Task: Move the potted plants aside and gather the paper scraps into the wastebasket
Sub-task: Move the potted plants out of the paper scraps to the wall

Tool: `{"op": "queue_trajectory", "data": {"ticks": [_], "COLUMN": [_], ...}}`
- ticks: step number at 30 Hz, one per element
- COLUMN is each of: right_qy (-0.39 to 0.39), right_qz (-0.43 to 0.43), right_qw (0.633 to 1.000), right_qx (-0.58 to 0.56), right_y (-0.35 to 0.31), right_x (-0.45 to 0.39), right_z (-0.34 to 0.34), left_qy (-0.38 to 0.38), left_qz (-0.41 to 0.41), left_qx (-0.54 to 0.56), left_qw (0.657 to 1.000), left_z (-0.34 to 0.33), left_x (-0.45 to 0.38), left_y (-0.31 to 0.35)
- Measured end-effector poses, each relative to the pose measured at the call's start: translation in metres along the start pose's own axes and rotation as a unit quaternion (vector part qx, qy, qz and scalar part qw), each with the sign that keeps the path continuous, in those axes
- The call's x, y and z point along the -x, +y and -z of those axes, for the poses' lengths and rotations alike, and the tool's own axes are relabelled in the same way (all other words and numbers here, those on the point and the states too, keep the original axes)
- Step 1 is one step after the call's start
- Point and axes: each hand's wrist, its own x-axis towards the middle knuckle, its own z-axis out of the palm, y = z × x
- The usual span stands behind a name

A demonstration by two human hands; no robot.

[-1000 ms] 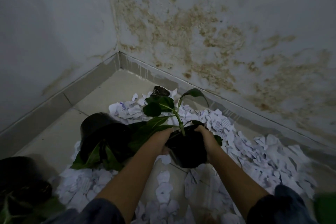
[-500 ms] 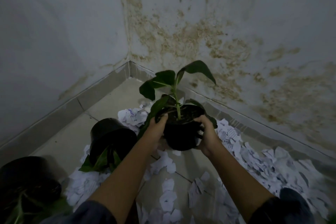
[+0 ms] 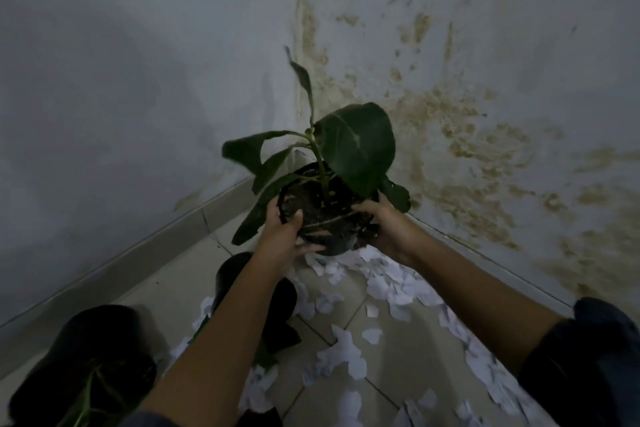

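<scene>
Head view: both hands grip a black potted plant (image 3: 325,215) above the floor's corner, the left hand (image 3: 285,236) curled round its left rim, the right hand (image 3: 379,222) round its right. Paper scraps (image 3: 388,288) litter the tiled floor (image 3: 166,291) below; 2 more black pots (image 3: 256,291) lie left.

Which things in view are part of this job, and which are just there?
Part of the job:
held potted plant, gripped by left hand and right hand
tipped pot on the floor
near pot at lower left
paper scraps

Just there:
stained wall
floor tiles
</scene>
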Motion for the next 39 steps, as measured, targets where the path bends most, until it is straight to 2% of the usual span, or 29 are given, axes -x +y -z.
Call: {"op": "queue_trajectory", "data": {"ticks": [4, 6, 10, 13, 17, 21, 25, 29, 33, 37, 39], "right_qy": [-0.071, -0.072, 0.012, 0.034, 0.082, 0.118, 0.11, 0.108, 0.097, 0.073, 0.05], "right_qz": [-0.037, -0.04, -0.031, -0.015, 0.031, 0.06, 0.03, 0.026, 0.013, -0.014, -0.039], "right_qw": [0.996, 0.996, 0.997, 0.999, 0.993, 0.99, 0.993, 0.992, 0.994, 0.997, 0.998], "right_qx": [0.044, 0.029, 0.064, 0.029, 0.075, 0.049, 0.015, 0.055, 0.047, 0.008, -0.001], "right_y": [-0.019, -0.021, -0.016, -0.01, 0.007, 0.032, 0.046, 0.066, 0.084, 0.091, 0.089], "right_x": [-0.013, -0.028, -0.069, -0.094, -0.131, -0.168, -0.199, -0.214, -0.224, -0.229, -0.229], "right_z": [0.002, -0.001, -0.015, -0.025, -0.034, -0.036, -0.03, -0.021, -0.016, -0.013, -0.008], "left_qy": [0.023, 0.034, 0.045, 0.056, 0.064, 0.056, 0.074, 0.082, 0.102, 0.11, 0.152], "left_qz": [-0.024, -0.028, -0.041, -0.047, -0.068, -0.063, -0.042, -0.007, 0.019, 0.009, -0.028], "left_qx": [0.003, 0.013, 0.023, 0.029, 0.058, 0.024, -0.006, -0.028, -0.085, -0.104, -0.135], "left_qw": [0.999, 0.999, 0.998, 0.997, 0.994, 0.996, 0.996, 0.996, 0.991, 0.988, 0.979], "left_z": [0.006, 0.009, 0.018, 0.028, 0.041, 0.05, 0.05, 0.05, 0.067, 0.077, 0.076], "left_x": [-0.013, -0.024, -0.049, -0.072, -0.108, -0.137, -0.157, -0.165, -0.181, -0.185, -0.181], "left_y": [0.01, 0.012, 0.013, 0.022, 0.016, -0.001, -0.016, -0.035, -0.051, -0.055, -0.054]}}
